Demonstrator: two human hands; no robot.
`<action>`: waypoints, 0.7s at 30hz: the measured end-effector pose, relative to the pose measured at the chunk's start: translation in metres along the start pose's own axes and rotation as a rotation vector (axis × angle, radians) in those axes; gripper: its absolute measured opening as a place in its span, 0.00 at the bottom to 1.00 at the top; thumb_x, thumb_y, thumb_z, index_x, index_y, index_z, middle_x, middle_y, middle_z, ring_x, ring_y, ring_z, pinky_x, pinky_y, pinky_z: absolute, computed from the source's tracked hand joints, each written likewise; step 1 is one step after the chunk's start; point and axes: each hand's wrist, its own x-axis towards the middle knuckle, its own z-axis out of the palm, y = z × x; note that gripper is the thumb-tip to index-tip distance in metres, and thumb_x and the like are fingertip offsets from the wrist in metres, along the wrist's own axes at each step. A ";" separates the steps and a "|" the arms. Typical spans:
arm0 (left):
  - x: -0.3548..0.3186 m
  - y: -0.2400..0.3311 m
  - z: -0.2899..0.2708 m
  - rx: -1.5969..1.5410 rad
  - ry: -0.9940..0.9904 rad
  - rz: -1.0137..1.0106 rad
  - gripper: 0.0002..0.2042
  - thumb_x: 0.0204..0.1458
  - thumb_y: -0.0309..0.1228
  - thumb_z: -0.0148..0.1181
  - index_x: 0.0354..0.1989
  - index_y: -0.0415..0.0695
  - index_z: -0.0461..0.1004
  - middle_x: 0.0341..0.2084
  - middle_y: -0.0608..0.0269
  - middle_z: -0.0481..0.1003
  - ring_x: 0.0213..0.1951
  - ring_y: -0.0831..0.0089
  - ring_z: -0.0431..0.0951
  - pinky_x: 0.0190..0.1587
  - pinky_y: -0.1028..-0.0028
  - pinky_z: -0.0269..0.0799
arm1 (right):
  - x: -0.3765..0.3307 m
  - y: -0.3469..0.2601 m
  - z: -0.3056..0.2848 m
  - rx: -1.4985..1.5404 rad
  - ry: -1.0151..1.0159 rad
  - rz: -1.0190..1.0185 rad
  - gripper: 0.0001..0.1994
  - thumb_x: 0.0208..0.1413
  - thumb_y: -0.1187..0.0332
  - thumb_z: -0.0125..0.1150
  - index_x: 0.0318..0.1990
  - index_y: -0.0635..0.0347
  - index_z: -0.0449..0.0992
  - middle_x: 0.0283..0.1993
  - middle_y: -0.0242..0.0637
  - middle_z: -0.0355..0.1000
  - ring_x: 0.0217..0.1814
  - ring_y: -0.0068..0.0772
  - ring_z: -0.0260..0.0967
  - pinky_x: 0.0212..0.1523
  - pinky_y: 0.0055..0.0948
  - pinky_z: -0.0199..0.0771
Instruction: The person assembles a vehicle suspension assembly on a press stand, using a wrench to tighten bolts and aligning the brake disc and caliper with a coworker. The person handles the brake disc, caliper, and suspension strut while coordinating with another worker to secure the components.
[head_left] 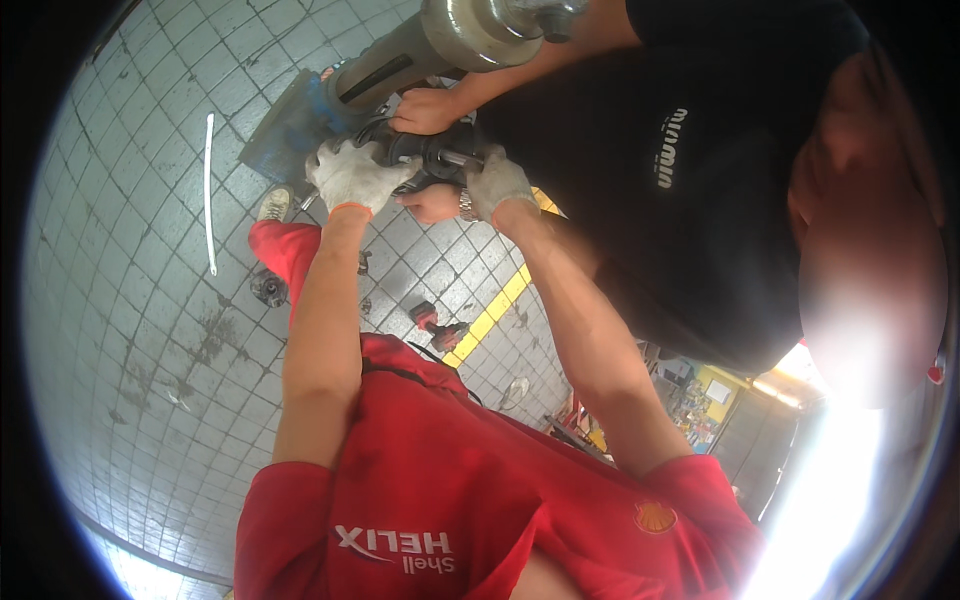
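Note:
A dark assembly with thick coil-like rings (436, 160), resembling a coil spring on a strut, lies sideways between my hands. My left hand (352, 174), in a white work glove, is bent over its left end, fingers curled on it. A short silver bar (308, 202) sticks out beneath those fingers. My right hand (498, 184), also gloved, is closed around the right end beside a shiny metal rod (459, 158). A co-worker's bare hands, one above (424, 110) and one below with a metal watch (432, 204), touch the same assembly.
Just beyond stands a grey machine column (385, 75) with a blue base (300, 125) and a metal cylinder on top. A red-and-black cordless power tool (438, 326) and a round metal part (268, 288) lie on the tiled floor. The co-worker's dark-clothed body (600, 190) leans in from the right.

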 end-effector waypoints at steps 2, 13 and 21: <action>0.000 0.000 0.001 0.000 -0.005 -0.006 0.39 0.50 0.76 0.60 0.58 0.59 0.87 0.63 0.57 0.79 0.72 0.50 0.65 0.74 0.46 0.51 | 0.000 -0.001 0.000 0.069 0.013 0.032 0.27 0.73 0.54 0.49 0.67 0.70 0.68 0.59 0.69 0.78 0.64 0.67 0.77 0.68 0.53 0.75; -0.001 0.000 0.002 0.021 -0.007 -0.002 0.43 0.48 0.77 0.59 0.60 0.55 0.85 0.63 0.56 0.79 0.70 0.45 0.68 0.75 0.47 0.56 | 0.000 -0.019 0.006 -0.183 0.102 -0.135 0.21 0.73 0.54 0.53 0.55 0.67 0.76 0.53 0.62 0.82 0.57 0.63 0.82 0.59 0.53 0.80; 0.000 -0.001 0.001 -0.002 -0.012 -0.010 0.41 0.49 0.77 0.59 0.58 0.56 0.87 0.61 0.57 0.80 0.71 0.49 0.66 0.74 0.46 0.54 | 0.008 -0.026 0.001 -0.197 0.022 -0.033 0.30 0.77 0.47 0.42 0.61 0.67 0.78 0.58 0.63 0.80 0.62 0.63 0.79 0.65 0.52 0.77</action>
